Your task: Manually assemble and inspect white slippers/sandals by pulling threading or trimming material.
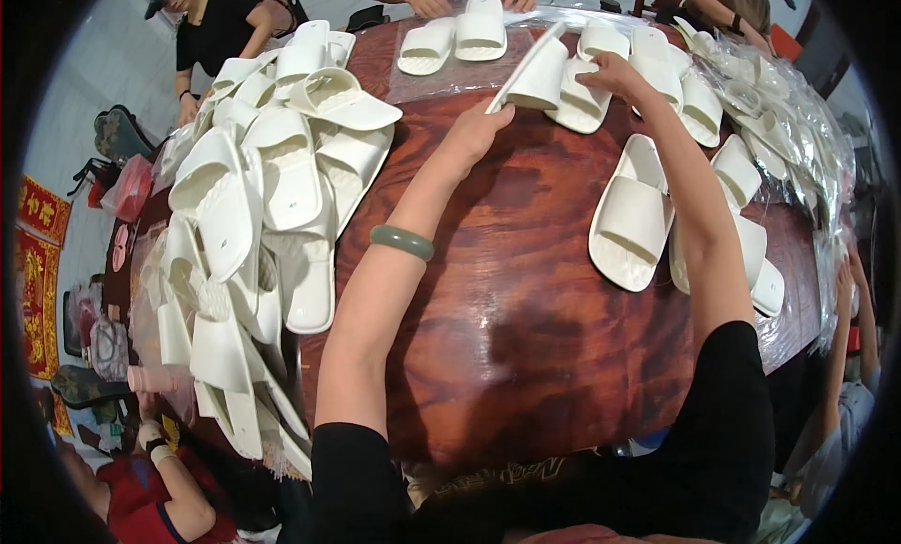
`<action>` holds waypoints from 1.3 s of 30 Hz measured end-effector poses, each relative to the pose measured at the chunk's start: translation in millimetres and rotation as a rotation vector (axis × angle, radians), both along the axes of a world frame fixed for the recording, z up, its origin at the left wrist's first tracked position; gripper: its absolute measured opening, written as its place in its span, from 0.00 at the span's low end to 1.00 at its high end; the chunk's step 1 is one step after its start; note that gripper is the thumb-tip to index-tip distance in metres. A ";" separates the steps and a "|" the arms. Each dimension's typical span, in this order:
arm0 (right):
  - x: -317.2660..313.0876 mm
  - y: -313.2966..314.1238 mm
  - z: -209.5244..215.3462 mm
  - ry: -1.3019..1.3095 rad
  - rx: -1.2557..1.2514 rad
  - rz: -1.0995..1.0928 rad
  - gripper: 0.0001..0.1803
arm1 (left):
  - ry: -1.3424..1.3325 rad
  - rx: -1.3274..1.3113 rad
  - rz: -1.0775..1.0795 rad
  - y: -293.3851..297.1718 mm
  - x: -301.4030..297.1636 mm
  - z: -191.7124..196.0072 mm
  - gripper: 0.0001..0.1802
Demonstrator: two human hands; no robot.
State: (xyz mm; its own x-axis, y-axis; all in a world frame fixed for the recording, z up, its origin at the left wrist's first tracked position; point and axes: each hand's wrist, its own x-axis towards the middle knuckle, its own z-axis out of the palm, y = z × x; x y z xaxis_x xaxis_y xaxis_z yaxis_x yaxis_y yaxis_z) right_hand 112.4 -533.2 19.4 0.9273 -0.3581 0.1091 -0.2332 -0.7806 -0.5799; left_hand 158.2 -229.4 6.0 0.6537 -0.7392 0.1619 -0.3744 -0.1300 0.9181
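My left hand (483, 131), with a green bangle on its wrist, is closed round the near end of a white slide slipper (539, 82), which is tilted up on its edge. Just to the right, my right hand (615, 75) has its fingers closed at the strap of a second white slide slipper (582, 112). That slipper points toward me, close against the tilted one. Under my right forearm rests another slide slipper (631, 220), with more slippers partly hidden behind the arm.
A tall heap of white slippers (282, 159) covers the left of the brown wooden table (488, 253). Clear plastic bags (798, 103) with slippers lie at the right. A slipper pair (481, 39) stands at the far side. People sit around the table.
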 end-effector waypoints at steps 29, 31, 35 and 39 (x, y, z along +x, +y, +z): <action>-299.1 324.9 18.5 -0.155 -0.020 0.975 0.20 | 0.836 -0.794 0.302 287.4 -265.0 -30.1 0.21; -301.3 328.2 15.1 -0.007 0.289 0.989 0.14 | 0.839 -0.821 0.299 289.5 -265.2 -31.0 0.21; -321.7 322.5 25.5 -0.088 0.685 0.813 0.10 | 0.892 -0.875 0.269 289.8 -268.2 -29.4 0.22; -334.3 331.0 37.1 -0.290 1.478 0.365 0.22 | 0.871 -0.853 0.321 279.9 -277.5 -26.6 0.22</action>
State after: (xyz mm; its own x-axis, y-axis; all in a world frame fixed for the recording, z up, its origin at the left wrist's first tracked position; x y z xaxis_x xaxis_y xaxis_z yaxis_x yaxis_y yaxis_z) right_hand -221.9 -202.2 56.5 0.9956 -0.0718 0.0598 0.0885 0.5208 -0.8491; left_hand -119.3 50.5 -20.6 0.9138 -0.4009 -0.0657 0.3348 0.6517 0.6806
